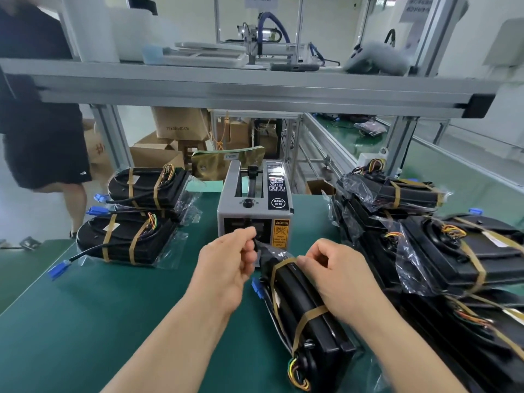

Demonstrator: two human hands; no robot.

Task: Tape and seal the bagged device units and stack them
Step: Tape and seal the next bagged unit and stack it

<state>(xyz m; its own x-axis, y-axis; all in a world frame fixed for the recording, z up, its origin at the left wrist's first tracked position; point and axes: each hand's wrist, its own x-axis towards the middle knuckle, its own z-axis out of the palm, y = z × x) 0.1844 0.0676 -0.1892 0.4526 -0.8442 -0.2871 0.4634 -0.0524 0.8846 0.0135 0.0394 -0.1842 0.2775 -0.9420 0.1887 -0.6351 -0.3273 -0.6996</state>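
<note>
Between the left stack (pixel 124 242) and the right pile (pixel 442 245), tape dispenser (pixel 253 205) dead ahead; left hand (pixel 226 265) pinches the bag end (pixel 269 252), right hand (pixel 340 273) curls round the bagged unit (pixel 306 304).

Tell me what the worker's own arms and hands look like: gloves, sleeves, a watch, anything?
Nothing worn shows. The left hand and right hand are bare, with no gloves or rings visible. The left forearm and right forearm are bare too, down to the bottom edge of the picture: no sleeves, wrist strap or watch in view.
</note>
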